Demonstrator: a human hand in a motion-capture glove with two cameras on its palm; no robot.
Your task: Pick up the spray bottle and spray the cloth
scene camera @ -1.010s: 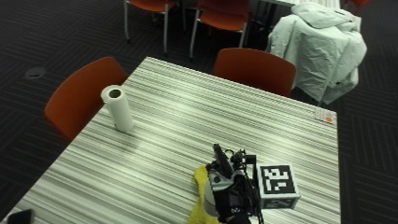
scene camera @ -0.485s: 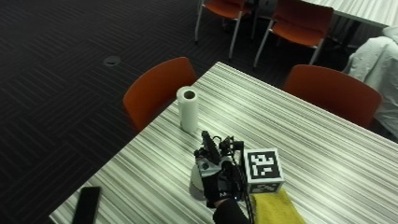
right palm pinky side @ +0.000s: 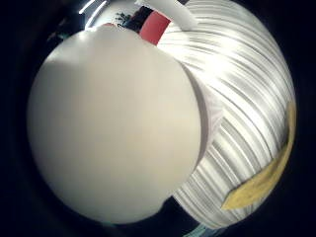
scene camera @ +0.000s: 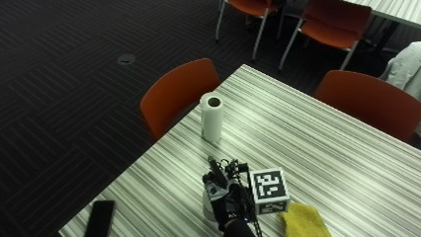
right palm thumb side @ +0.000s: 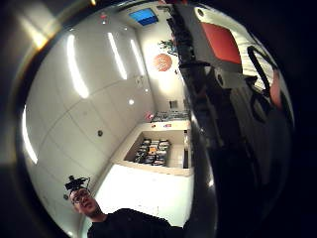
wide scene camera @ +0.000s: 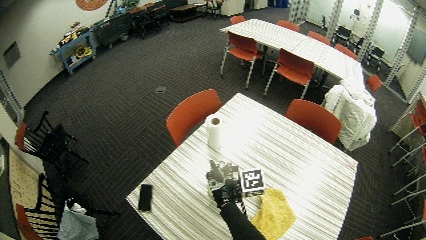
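The gloved right hand (scene camera: 227, 205) is at the near edge of the striped table (scene camera: 315, 138), set against a pale bottle (scene camera: 209, 206) that stands on the tabletop. In the little-finger palm view the bottle (right palm pinky side: 116, 123) fills most of the picture, so it is close against the palm; its body is white and rounded. Whether the fingers are actually curled round the bottle cannot be told from any view. Just beside the hand, toward the table's near right part, lies the yellow cloth (scene camera: 306, 219), flat and rumpled; the wide view shows the cloth (wide scene camera: 271, 212) spread next to the forearm, apart from the bottle. A black phone (scene camera: 100, 217) lies on the near left corner of the table, well apart from the hand. Farther up the table, near its left edge, a paper towel roll (scene camera: 212, 117) stands upright. 2 orange chairs are pushed to the far sides of the table: 1 (scene camera: 176, 94) beside the roll, 1 (scene camera: 371, 106) at the far right.
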